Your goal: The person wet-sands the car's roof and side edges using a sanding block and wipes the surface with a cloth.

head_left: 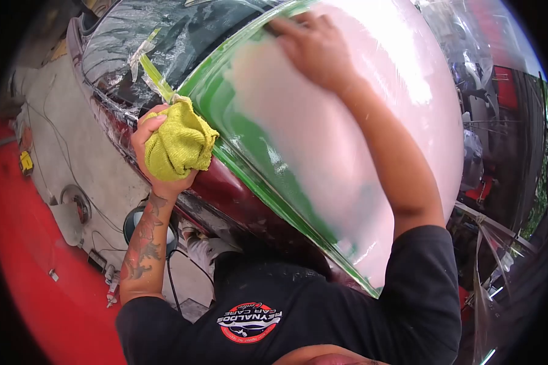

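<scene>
A crumpled yellow-green cloth (181,141) is bunched up in my left hand (147,137), whose fingers wrap round it by the edge of the car. At the top, my right hand (316,48) lies on the curved car panel (323,146), fingers stretched out and slightly blurred. Whatever may be under its fingertips is hidden. The panel is pale pinkish-white and glossy in the middle, with a green band along its edge. Close to the cloth, a strip of green tape (154,76) sticks to clear plastic film (122,55) that covers the dark glass.
Dark red bodywork (225,187) runs below the panel's edge. Beside my left forearm stands a dark bucket (133,220). Cables, a round tool (75,204) and other gear lie on the grey and red floor (33,261). Plastic sheeting (484,261) hangs at the right.
</scene>
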### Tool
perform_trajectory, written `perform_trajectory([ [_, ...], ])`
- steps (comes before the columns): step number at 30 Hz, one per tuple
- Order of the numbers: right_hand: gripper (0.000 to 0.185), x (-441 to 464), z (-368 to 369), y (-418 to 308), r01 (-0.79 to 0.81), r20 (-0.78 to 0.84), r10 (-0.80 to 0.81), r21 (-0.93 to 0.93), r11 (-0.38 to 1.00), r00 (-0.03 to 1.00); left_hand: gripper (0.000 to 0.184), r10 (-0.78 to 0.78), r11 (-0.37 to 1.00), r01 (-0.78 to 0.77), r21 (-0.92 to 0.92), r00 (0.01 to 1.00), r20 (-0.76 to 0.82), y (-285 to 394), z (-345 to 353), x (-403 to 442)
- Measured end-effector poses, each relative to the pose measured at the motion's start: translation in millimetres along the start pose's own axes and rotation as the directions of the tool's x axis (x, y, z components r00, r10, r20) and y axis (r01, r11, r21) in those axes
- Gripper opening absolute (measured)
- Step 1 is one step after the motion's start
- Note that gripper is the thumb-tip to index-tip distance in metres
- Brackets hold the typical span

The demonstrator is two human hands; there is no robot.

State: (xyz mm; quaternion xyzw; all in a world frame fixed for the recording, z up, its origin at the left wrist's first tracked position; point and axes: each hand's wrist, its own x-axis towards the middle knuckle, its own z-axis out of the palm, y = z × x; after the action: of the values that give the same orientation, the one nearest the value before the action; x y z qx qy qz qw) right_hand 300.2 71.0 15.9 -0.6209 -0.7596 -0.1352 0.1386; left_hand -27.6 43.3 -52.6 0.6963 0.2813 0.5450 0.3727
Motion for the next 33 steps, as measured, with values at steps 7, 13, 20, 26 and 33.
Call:
perform_trajectory([
  [7,0.034,-6.6,-9.9,-57.1,-0.087,0.056,0.088,-0.026,0.996,0.995,0.082,0.021,0.998,-0.025,0.063,0.998,0.06,6.1,0.2,5.2],
  [13,0.032,-8.6,-19.5,-33.6,0.012,0.055,-0.017,0.101,0.995,0.998,0.077,0.027,0.996,-0.039,0.082,0.988,0.149,13.6,-0.9,7.3],
  [20,0.043,34.7,1.9,193.9,-0.392,0.221,0.39,-0.036,0.919,0.894,0.077,-0.093,0.994,0.099,-0.038,0.985,0.143,-0.7,-14.2,-17.3],
  [26,0.042,39.8,50.4,268.3,-0.526,0.22,0.536,-0.107,0.844,0.815,0.076,-0.077,0.993,0.06,0.106,0.984,0.163,1.1,-13.5,-12.7],
  [33,0.033,-19.1,-29.9,23.9,-0.087,0.094,0.083,0.03,0.996,0.992,0.075,-0.049,0.984,0.02,0.175,0.985,0.163,8.5,-6.2,-3.1],
])
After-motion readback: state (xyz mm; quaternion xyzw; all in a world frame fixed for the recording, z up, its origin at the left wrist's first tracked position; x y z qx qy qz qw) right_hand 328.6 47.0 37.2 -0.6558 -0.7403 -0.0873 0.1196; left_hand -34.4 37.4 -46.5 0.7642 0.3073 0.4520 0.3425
